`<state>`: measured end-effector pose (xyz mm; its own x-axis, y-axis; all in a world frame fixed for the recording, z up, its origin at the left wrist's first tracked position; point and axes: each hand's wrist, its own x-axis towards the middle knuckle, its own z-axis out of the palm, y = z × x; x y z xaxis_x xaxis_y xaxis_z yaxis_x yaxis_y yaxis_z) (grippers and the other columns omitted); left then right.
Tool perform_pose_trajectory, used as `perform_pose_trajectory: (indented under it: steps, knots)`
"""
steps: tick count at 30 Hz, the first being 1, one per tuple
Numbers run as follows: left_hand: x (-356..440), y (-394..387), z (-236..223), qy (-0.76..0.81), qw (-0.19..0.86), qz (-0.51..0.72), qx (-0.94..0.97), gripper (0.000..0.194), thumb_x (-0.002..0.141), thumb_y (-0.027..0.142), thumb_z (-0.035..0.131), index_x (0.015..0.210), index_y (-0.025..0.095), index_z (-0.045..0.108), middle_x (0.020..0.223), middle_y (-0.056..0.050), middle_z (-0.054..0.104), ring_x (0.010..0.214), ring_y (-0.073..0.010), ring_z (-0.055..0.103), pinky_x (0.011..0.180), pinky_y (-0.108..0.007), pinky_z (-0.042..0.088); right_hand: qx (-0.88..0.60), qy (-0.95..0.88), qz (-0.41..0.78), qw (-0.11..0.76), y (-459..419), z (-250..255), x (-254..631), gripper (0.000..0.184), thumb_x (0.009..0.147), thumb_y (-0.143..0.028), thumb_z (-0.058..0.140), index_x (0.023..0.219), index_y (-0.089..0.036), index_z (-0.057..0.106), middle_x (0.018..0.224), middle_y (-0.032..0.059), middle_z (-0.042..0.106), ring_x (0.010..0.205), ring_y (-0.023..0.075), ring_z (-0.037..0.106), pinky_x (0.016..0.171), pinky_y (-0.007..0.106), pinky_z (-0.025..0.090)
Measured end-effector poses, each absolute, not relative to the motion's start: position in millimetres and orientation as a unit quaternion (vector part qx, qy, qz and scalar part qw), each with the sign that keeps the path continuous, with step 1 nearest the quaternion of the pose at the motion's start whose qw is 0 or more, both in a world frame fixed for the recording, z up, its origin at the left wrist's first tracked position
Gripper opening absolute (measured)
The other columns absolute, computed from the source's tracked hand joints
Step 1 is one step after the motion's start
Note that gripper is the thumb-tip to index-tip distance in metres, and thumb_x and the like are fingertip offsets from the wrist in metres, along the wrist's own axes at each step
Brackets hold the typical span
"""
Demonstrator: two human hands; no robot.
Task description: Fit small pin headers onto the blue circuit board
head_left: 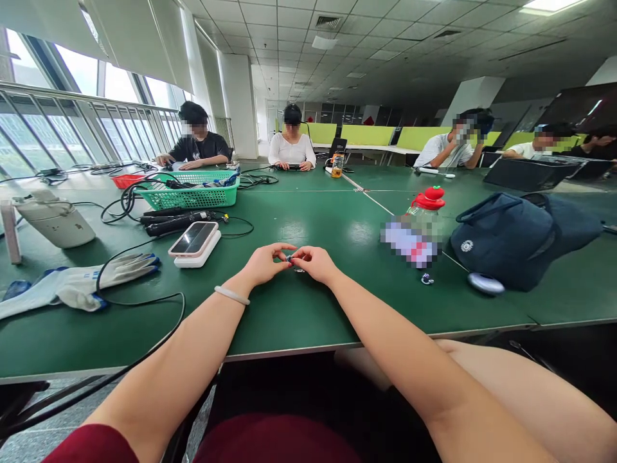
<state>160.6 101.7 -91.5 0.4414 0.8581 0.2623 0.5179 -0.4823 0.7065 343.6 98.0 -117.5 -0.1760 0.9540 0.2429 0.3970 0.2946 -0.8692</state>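
Over the middle of the green table (289, 308), my left hand (266, 263) and my right hand (315, 262) meet at the fingertips. Both pinch one small dark piece (289, 258), with a reddish spot beside it; it is too small to name and the fingers partly cover it. Just below, by the right fingertips, a tiny silvery thing (299, 270) shows, apparently on the tabletop. Off to the right lies another small dark-and-white object (427, 278), apart from both hands. A pale band (232, 295) circles my left wrist.
Left: a phone on a white case (195, 244), work gloves (116, 273), cables, a green basket (193, 198) and a beige jug (58, 222). Right: a red-lidded bottle (429, 199), a dark blue bag (511, 238) and a white oval object (486, 283). Several people sit around the table.
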Motion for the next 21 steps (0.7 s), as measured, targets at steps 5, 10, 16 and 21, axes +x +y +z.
perform_pose_trajectory:
  steps: [5, 10, 16, 21]
  knots:
    - [163, 98, -87, 0.472, 0.263, 0.311, 0.782, 0.042, 0.072, 0.030, 0.063, 0.113, 0.022, 0.065, 0.074, 0.002, 0.064, 0.071, -0.0154, 0.059, 0.070, -0.026, 0.044, -0.503, -0.697, 0.311, 0.406, 99, -116, 347, 0.020, 0.077, -0.032, 0.065, 0.084, -0.016, 0.074, 0.065, -0.0004, 0.064, 0.057, 0.0096, 0.048, 0.058, 0.024, 0.037]
    - [155, 101, -80, 0.590, 0.220, 0.302, 0.716, 0.034, 0.072, 0.025, 0.064, 0.105, 0.020, 0.067, 0.066, 0.002, 0.065, 0.065, -0.0158, 0.060, 0.064, -0.027, 0.043, -0.518, -0.732, 0.276, 0.347, 99, -114, 355, 0.012, 0.077, -0.027, 0.067, 0.081, -0.019, 0.074, 0.073, 0.0004, 0.068, 0.066, 0.0113, 0.055, 0.065, 0.024, 0.041]
    - [158, 103, -91, 0.576, 0.361, 0.311, 0.664, 0.037, 0.069, 0.019, 0.068, 0.106, 0.016, 0.064, 0.062, 0.001, 0.065, 0.062, -0.0157, 0.061, 0.062, -0.027, 0.047, -0.494, -0.804, 0.209, 0.255, 94, -109, 359, 0.010, 0.077, -0.027, 0.071, 0.083, -0.020, 0.073, 0.076, -0.0003, 0.065, 0.072, 0.0115, 0.055, 0.066, 0.023, 0.040]
    - [175, 92, -95, 0.453, 0.549, 0.357, 0.605, 0.041, 0.068, 0.013, 0.069, 0.108, 0.012, 0.060, 0.061, 0.003, 0.060, 0.062, -0.0108, 0.061, 0.073, -0.027, 0.051, -0.487, -0.835, 0.133, 0.219, 91, -108, 353, 0.007, 0.080, -0.024, 0.068, 0.083, -0.017, 0.069, 0.077, 0.0009, 0.062, 0.073, 0.0121, 0.053, 0.068, 0.024, 0.038]
